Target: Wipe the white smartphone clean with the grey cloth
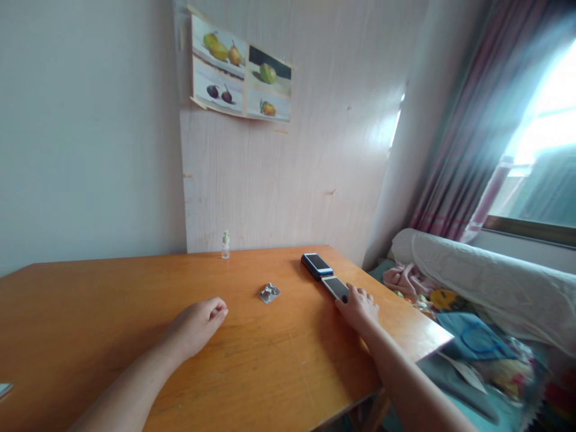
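My right hand (pixel 360 309) is at the near end of a white-framed smartphone (pixel 335 288), with the thumb at one long edge and the fingers at the other. The phone lies on the wooden table, and my hand hides its near end. Just beyond it is a stack topped by another white smartphone (pixel 318 264) with a dark screen. My left hand (pixel 200 324) is over the table, its fingers curled into a loose fist, and nothing shows in it. A crumpled grey piece of cloth or paper (pixel 269 293) lies between the two hands, touched by neither.
A small clear pump bottle (pixel 225 246) stands at the back edge of the table (pixel 252 372). A pale object (pixel 5 389) pokes in at the far left. Right of the table is a bed with clothes and bags (pixel 477 336). Fruit pictures (pixel 243 72) hang on the wall.
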A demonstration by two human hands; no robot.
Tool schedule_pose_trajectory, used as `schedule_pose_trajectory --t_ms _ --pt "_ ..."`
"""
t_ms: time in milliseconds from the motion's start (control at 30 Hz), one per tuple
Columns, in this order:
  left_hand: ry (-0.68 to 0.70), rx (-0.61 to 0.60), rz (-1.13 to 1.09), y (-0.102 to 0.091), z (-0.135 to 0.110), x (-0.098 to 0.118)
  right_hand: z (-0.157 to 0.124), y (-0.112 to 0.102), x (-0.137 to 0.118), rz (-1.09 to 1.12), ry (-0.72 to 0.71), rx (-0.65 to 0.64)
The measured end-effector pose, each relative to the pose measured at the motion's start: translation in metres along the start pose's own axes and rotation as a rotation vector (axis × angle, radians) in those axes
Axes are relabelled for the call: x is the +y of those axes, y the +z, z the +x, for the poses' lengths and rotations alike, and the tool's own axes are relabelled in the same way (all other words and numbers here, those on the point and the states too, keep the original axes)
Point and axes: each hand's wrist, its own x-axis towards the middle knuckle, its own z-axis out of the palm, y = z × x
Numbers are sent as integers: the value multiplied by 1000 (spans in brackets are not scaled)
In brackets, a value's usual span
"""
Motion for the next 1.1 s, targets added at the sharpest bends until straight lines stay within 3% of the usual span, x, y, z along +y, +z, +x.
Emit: schedule_pose_trajectory --t_ms 133,233,400,500,633,867,1100 --pt "-2 1 10 -2 -1 2 -7 -2 -9 61 -35 83" --pt "-8 -1 9 -3 -1 2 -23 -6 -30 153 -181 93" --pt "-9 5 6 -4 0 -3 -44 -9 -90 351 -438 -37" --pt "-20 24 9 -5 1 -4 -41 -3 -128 531 -431 -170" --pt "-21 45 11 -7 -2 2 -32 16 -163 598 -401 -207" --pt "-72 109 5 -6 -5 3 -37 43 -169 610 -457 -212" --pt "-313 223 51 -11 -9 -10 -27 56 -160 514 -545 -281"
